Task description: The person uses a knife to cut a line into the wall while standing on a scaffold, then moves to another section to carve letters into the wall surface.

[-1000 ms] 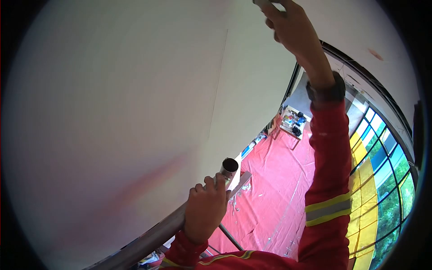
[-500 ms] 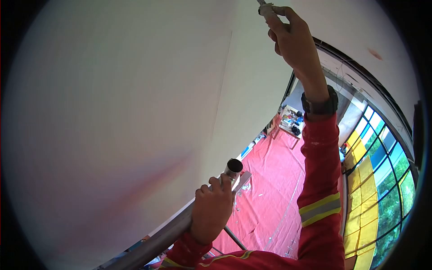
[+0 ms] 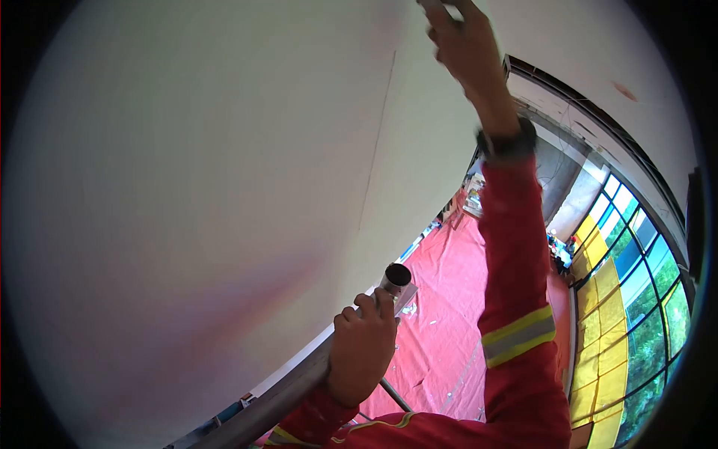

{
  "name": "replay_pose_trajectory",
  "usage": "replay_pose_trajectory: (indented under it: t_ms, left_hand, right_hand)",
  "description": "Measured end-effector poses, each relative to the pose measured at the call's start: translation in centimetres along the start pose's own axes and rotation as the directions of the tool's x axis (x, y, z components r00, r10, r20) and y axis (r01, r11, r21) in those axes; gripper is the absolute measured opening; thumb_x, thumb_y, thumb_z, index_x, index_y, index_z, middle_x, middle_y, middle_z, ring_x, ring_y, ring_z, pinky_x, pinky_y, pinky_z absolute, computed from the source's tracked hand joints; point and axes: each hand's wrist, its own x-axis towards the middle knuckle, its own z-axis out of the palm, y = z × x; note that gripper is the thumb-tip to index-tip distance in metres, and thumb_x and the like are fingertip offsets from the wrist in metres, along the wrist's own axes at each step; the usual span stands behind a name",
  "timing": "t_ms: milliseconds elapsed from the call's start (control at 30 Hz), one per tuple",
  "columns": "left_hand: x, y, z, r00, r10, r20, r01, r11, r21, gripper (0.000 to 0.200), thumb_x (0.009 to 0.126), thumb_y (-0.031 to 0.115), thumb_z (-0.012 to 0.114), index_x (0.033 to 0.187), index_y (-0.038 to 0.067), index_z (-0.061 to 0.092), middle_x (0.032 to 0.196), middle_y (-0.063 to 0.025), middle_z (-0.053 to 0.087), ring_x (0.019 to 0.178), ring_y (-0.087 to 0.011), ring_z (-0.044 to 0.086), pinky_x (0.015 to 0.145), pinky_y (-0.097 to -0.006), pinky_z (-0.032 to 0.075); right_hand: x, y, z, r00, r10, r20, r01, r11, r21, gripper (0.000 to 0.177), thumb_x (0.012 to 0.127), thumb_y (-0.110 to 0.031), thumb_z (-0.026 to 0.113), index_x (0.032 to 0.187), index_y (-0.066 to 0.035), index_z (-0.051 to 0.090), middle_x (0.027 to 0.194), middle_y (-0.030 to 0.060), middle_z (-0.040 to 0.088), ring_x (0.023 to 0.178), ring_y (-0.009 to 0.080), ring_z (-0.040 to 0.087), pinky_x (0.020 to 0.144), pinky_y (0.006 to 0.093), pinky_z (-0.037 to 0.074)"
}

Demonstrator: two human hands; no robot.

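My left hand (image 3: 363, 355) is wrapped around a grey metal pipe (image 3: 280, 400), just below its open round end. The pipe slants up from the bottom of the view, close alongside a large white wall panel (image 3: 209, 165). High up, my right hand (image 3: 465, 49) reaches to the top edge of the view, with a dark watch on the wrist. Its fingers are closed on a slim hand tool with a pale grey handle (image 3: 437, 10); the tool's far end is cut off by the frame. A thin straight seam runs down the white surface left of this hand.
Far below lies a floor covered with red sheeting (image 3: 441, 299), with scraps on it. Dark bars (image 3: 393, 393) cross under my left arm. Yellow sheets (image 3: 602, 322) hang before a gridded window (image 3: 647, 299) at right. A table with items (image 3: 473, 196) stands partly behind my right arm.
My right arm has swung left and further up, taking the tool mostly out of view. My left hand keeps its grip on the pipe, both slightly further right in view.
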Motion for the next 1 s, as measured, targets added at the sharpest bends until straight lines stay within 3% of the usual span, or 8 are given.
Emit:
replay_pose_trajectory:
  t_ms: [33, 333, 467, 600, 700, 800, 900, 1000]
  left_hand:
    - [0.0, 0.1, -0.3, 1.0, -0.004, 0.011, 0.004, 1.0, -0.011, 0.049, 0.092, 0.034, 0.071, 0.126, 0.002, 0.056, 0.097, -0.0113, 0.063, 0.075, -0.0248, 0.068, 0.068, -0.0365, 0.055]
    - [0.1, 0.0, -0.3, 1.0, 0.016, 0.007, -0.016, 0.997, 0.082, 0.05, 0.092, 0.037, 0.071, 0.127, 0.004, 0.056, 0.098, -0.0096, 0.062, 0.075, -0.023, 0.068, 0.067, -0.0347, 0.055]
    - [0.2, 0.1, -0.4, 0.999, 0.009, 0.039, -0.013, 0.995, 0.098, 0.051, 0.093, 0.038, 0.07, 0.128, 0.004, 0.056, 0.098, -0.0098, 0.062, 0.075, -0.0221, 0.067, 0.067, -0.0342, 0.054]
    - [0.1, 0.1, -1.1, 0.999, 0.01, 0.033, -0.012, 0.998, 0.069, 0.051, 0.093, 0.038, 0.07, 0.128, 0.004, 0.056, 0.097, -0.009, 0.062, 0.074, -0.0214, 0.067, 0.067, -0.0341, 0.054]
    - [0.0, -0.2, -1.0, 0.999, 0.029, 0.015, -0.03, 0.996, 0.082, 0.051, 0.092, 0.038, 0.07, 0.128, 0.004, 0.056, 0.097, -0.0087, 0.062, 0.074, -0.0215, 0.067, 0.067, -0.0342, 0.054]
    - [0.1, -0.3, -0.9, 0.999, 0.038, 0.016, -0.04, 0.989, 0.139, 0.051, 0.092, 0.037, 0.071, 0.128, 0.004, 0.056, 0.098, -0.0091, 0.062, 0.074, -0.0221, 0.067, 0.067, -0.0347, 0.054]
    - [-0.2, -0.1, -1.0, 0.999, 0.023, 0.025, -0.025, 0.994, 0.104, 0.05, 0.092, 0.036, 0.071, 0.127, 0.004, 0.057, 0.098, -0.0094, 0.062, 0.074, -0.0227, 0.067, 0.068, -0.0351, 0.054]
    - [0.2, 0.2, -0.7, 1.0, -0.004, -0.009, 0.004, 1.0, 0.02, 0.051, 0.092, 0.037, 0.071, 0.127, 0.003, 0.057, 0.098, -0.0093, 0.062, 0.074, -0.0229, 0.067, 0.068, -0.0353, 0.054]
  right_hand:
    - [1.2, -0.6, 1.0, 0.996, -0.073, -0.044, 0.073, 0.997, -0.013, 0.037, 0.104, -0.032, 0.058, 0.114, 0.003, 0.066, 0.074, 0.0154, 0.069, 0.061, 0.022, 0.06, 0.059, 0.0384, 0.048]
    - [-5.3, -1.1, -2.3, 0.978, 0.201, 0.05, -0.205, 0.971, 0.123, 0.04, 0.1, -0.033, 0.064, 0.126, -0.003, 0.066, 0.059, -0.0041, 0.049, 0.046, 0.0014, 0.037, 0.043, 0.0219, 0.027]
    - [0.4, -1.4, 0.9, 0.996, 0.085, -0.02, -0.084, 0.994, 0.07, 0.037, 0.105, -0.033, 0.058, 0.113, 0.003, 0.066, 0.066, 0.0054, 0.061, 0.057, 0.0127, 0.051, 0.051, 0.0334, 0.04]
    - [-0.6, -2.5, -0.6, 0.985, 0.172, 0.015, -0.171, 0.985, -0.022, 0.035, 0.104, -0.032, 0.059, 0.113, 0.001, 0.066, 0.063, 0.0006, 0.056, 0.051, 0.0092, 0.045, 0.046, 0.0302, 0.035]
    - [-4.8, -1.3, -2.8, 0.994, 0.107, 0.03, -0.107, 0.994, 0.002, 0.029, 0.098, -0.02, 0.058, 0.118, -0.001, 0.065, 0.074, 0.0138, 0.068, 0.06, 0.0227, 0.066, 0.059, 0.0393, 0.052]
    - [-4.7, -2.3, -3.9, 0.991, 0.084, 0.1, -0.079, 0.996, -0.048, 0.037, 0.099, -0.028, 0.06, 0.122, 0.001, 0.066, 0.072, 0.008, 0.066, 0.057, 0.0103, 0.06, 0.057, 0.0313, 0.048]
    - [1.3, 0.0, 0.1, 1.0, -0.018, 0.011, 0.016, 0.992, 0.127, 0.036, 0.101, -0.031, 0.062, 0.125, -0.004, 0.067, 0.058, -0.0058, 0.044, 0.047, 0.0001, 0.036, 0.043, 0.0211, 0.026]
    - [1.6, -0.4, 0.1, 0.994, -0.11, -0.006, 0.11, 0.994, -0.029, 0.034, 0.104, -0.031, 0.058, 0.113, 0.001, 0.067, 0.063, 0.0022, 0.057, 0.052, 0.0111, 0.049, 0.047, 0.0308, 0.038]
